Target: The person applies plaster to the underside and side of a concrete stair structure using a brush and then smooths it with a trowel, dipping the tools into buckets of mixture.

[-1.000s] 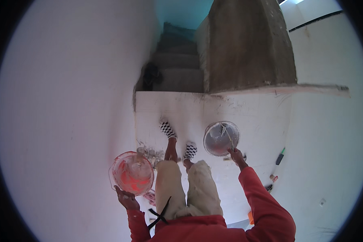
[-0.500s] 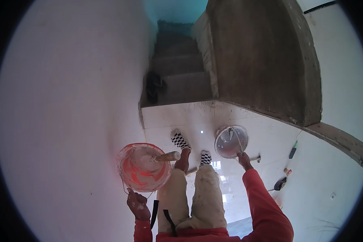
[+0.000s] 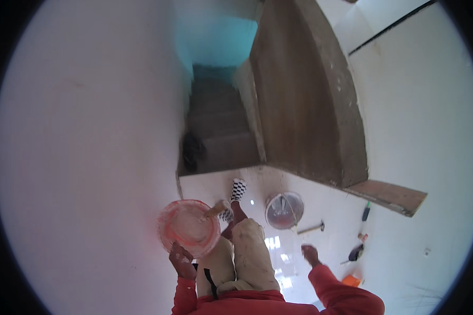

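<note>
At my left, a red bucket (image 3: 213, 241) smeared with pale plaster-like material is held up beside my legs. My left hand (image 3: 181, 261) is closed on it at its near rim, where the wire handle is hidden. A tool's stubby wooden handle (image 3: 214, 210) sticks out over the bucket's right side. My right hand (image 3: 310, 254) is in the air over the floor, apart from anything, its fingers loosely apart and slightly blurred. Ahead of it a greyish bucket (image 3: 285, 210) stands on the floor, with a light-coloured tool in it.
A hammer (image 3: 312, 228) lies beside the grey bucket. Further right are a green-and-black tool (image 3: 366, 211), a black object (image 3: 356, 253) and an orange item (image 3: 351, 280). Stairs (image 3: 223, 149) with dark sandals (image 3: 192, 151) lie ahead, between a white wall (image 3: 89, 157) and a brown partition (image 3: 302, 94).
My right hand has let go of the grey bucket's handle and drawn back toward me. One foot has stepped ahead toward the stairs. The red bucket is still in my left hand.
</note>
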The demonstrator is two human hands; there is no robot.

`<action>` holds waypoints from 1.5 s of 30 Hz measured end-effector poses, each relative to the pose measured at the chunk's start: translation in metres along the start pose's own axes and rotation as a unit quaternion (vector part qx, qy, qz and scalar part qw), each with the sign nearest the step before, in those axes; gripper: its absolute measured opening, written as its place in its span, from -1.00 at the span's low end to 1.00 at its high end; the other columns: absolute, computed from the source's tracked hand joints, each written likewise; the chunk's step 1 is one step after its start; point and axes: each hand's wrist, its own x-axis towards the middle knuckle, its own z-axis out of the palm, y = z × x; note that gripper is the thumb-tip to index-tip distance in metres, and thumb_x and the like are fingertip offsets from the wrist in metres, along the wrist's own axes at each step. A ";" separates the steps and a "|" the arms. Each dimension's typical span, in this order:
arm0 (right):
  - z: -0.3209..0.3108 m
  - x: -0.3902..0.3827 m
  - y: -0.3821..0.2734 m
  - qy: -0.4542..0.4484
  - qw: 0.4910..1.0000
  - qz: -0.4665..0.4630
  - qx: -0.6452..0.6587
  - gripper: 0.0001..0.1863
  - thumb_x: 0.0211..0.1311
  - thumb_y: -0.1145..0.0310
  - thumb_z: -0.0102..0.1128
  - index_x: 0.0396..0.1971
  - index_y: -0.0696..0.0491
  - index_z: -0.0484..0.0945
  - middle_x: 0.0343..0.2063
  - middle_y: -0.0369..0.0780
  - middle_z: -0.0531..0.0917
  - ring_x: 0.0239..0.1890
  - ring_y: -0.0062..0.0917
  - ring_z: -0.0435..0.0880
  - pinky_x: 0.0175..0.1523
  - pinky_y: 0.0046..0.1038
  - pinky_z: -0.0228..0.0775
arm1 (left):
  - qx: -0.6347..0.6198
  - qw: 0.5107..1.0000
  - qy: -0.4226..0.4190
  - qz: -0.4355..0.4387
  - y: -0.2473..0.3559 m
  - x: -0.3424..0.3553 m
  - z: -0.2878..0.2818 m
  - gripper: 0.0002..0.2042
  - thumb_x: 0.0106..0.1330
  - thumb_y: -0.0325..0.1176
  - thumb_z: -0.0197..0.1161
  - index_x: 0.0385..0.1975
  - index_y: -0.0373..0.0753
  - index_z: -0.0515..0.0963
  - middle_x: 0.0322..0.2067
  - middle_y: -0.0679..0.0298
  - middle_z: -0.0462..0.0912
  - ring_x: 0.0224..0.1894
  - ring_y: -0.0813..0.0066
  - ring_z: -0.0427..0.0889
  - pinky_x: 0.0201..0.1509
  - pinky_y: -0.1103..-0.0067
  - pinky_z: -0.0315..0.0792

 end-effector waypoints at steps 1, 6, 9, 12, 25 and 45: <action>0.002 -0.020 -0.003 -0.023 0.976 0.092 0.196 -0.76 0.18 0.31 -0.07 -0.32 0.03 0.59 -0.42 -0.28 0.64 -0.32 -0.57 0.58 -0.20 -0.50 0.42 | -0.005 1.000 -0.007 0.000 0.008 0.002 0.005 -0.58 0.35 -0.11 -0.08 -0.78 -0.09 0.15 -0.86 0.48 0.10 -0.81 0.71 0.05 -0.73 0.67 -0.07; 0.007 -0.070 -0.064 -0.164 0.948 0.142 0.233 -0.71 0.10 0.14 0.17 -0.24 0.00 0.53 -0.43 -0.30 0.59 -0.50 -0.58 0.54 -0.48 -0.51 0.38 | -0.045 0.998 -0.051 0.007 0.052 0.016 0.037 -0.62 0.35 -0.10 -0.08 -0.74 -0.08 0.22 -0.87 0.46 0.11 -0.82 0.68 0.10 -0.74 0.67 -0.01; 0.006 -0.070 -0.111 -0.188 0.940 0.171 0.228 -0.66 0.10 0.11 0.16 -0.20 0.00 0.49 -0.37 -0.27 0.58 -0.39 -0.52 0.56 -0.36 -0.39 0.40 | -0.090 0.994 -0.047 0.036 0.077 0.032 0.062 -0.63 0.34 -0.08 -0.04 -0.71 -0.01 0.18 -0.83 0.52 0.05 -0.83 0.74 0.01 -0.77 0.69 -0.05; -0.001 -0.063 -0.151 -0.145 0.925 0.149 0.317 -0.70 0.10 0.17 0.15 -0.19 -0.01 0.49 -0.38 -0.28 0.58 -0.41 -0.52 0.56 -0.40 -0.43 0.37 | -0.140 0.988 -0.068 0.012 0.107 0.051 0.085 -0.62 0.35 -0.09 -0.05 -0.73 0.00 0.14 -0.83 0.53 0.02 -0.82 0.73 -0.04 -0.75 0.69 -0.06; -0.026 -0.011 -0.201 -0.031 0.899 0.177 0.401 -0.63 0.19 0.17 0.08 -0.04 -0.01 0.41 -0.28 -0.24 0.57 -0.29 -0.45 0.57 -0.29 -0.37 0.40 | -0.182 0.970 -0.145 0.070 0.227 0.141 0.209 -0.63 0.35 -0.09 -0.06 -0.70 0.01 0.12 -0.80 0.53 -0.03 -0.79 0.72 -0.08 -0.73 0.68 -0.11; -0.083 0.177 -0.501 0.072 0.257 -0.194 0.944 -0.61 0.02 0.59 -0.04 -0.08 0.03 0.29 -0.04 -0.24 0.35 0.13 -0.29 0.24 0.25 -0.03 0.04 | -0.064 0.933 -0.355 0.011 0.177 0.343 0.322 -0.79 0.34 -0.13 -0.04 -0.49 -0.05 0.33 -0.81 0.53 -0.03 -0.80 0.72 -0.06 -0.74 0.71 -0.03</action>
